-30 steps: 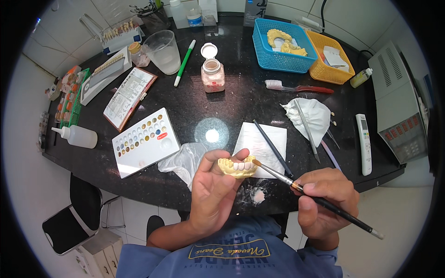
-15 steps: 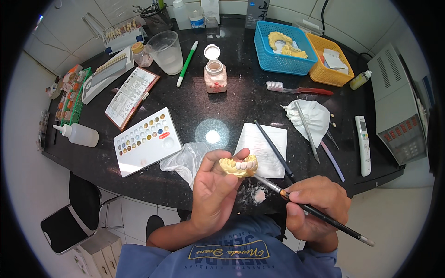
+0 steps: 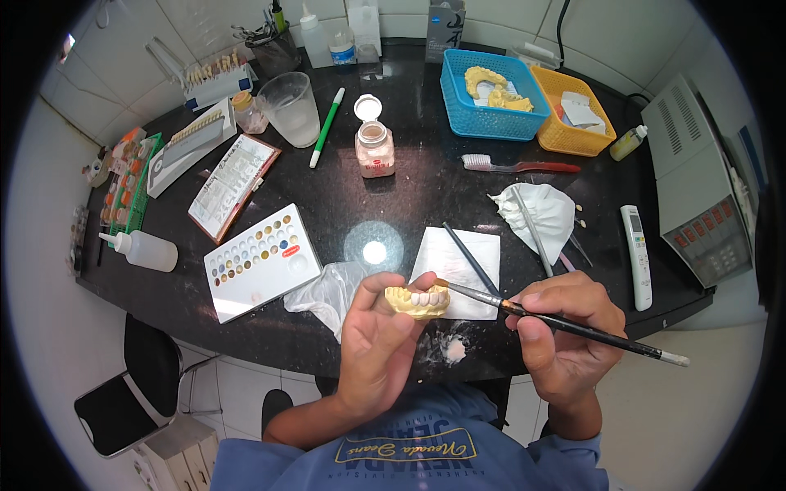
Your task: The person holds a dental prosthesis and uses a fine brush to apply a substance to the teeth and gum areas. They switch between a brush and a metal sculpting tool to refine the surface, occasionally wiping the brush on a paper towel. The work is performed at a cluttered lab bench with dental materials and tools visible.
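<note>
My left hand (image 3: pixel 375 344) grips a yellow dental cast (image 3: pixel 403 306) between thumb and fingers, above the table's near edge. A row of whitish teeth (image 3: pixel 429 299) stands along its right part. My right hand (image 3: pixel 573 331) is closed round the black handle of a brush (image 3: pixel 589 329). The brush's brown tip (image 3: pixel 442 283) points left, at the upper right edge of the cast; whether it touches is hard to tell. Beneath, a white paper towel (image 3: pixel 468 252) lies with a second dark-handled brush (image 3: pixel 471 258) on it. Pinkish powder (image 3: pixel 454 351) is spilled near the table edge.
An open jar of pink powder (image 3: pixel 376 151) stands mid-table. To the left are a paint palette (image 3: pixel 237 288), a plastic bag (image 3: pixel 323 296) and a squeeze bottle (image 3: pixel 150 250). A toothbrush (image 3: pixel 520 164), a crumpled cloth (image 3: pixel 540 214), a blue basket (image 3: pixel 458 114) and a remote control (image 3: pixel 637 258) are on the right.
My right hand has moved slightly right, and the brush tip has risen from the cast's lower right side to its upper right edge. The left hand still holds the cast, turned slightly.
</note>
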Motion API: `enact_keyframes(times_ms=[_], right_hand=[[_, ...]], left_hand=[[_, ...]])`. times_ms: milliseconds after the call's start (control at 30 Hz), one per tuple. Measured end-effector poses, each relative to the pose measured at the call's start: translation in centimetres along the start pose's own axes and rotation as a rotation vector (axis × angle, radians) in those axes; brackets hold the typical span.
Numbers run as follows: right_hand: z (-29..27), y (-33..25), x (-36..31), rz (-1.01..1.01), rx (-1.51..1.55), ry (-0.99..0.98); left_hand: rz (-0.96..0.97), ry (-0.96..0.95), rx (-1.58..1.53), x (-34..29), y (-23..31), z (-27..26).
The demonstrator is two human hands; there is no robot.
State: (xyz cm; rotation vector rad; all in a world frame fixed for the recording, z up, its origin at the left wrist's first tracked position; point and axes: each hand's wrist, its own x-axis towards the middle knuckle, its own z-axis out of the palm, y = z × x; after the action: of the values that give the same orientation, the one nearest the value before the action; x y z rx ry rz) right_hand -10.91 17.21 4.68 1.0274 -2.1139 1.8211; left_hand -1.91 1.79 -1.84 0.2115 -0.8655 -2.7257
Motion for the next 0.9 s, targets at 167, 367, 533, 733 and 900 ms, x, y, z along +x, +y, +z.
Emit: enact_keyframes(times_ms=[167, 367, 533, 733, 900], right_hand=[[0.02, 0.00, 0.08, -0.061, -0.078, -0.062], [-0.46, -0.41, -0.69, -0.197, -0.097, -0.179], [-0.41, -0.30, -0.52, -0.182, -0.120, -0.178], [-0.38, 0.03, -0.29, -0.046, -0.053, -0.049], [-0.25, -0.05, -0.56, -0.083, -0.090, -0.056]], left_hand=[[-0.015, 0.014, 0.000, -0.07, 0.08, 0.03], [-0.036, 0.014, -0.008, -0.10, 0.21, 0.01], [-0.036, 0.026, 0.000, -0.15, 0.17, -0.06], [-0.043, 0.016, 0.022, -0.07, 0.11, -0.15], [-0.036, 0.015, 0.011, -0.15, 0.09, -0.13]])
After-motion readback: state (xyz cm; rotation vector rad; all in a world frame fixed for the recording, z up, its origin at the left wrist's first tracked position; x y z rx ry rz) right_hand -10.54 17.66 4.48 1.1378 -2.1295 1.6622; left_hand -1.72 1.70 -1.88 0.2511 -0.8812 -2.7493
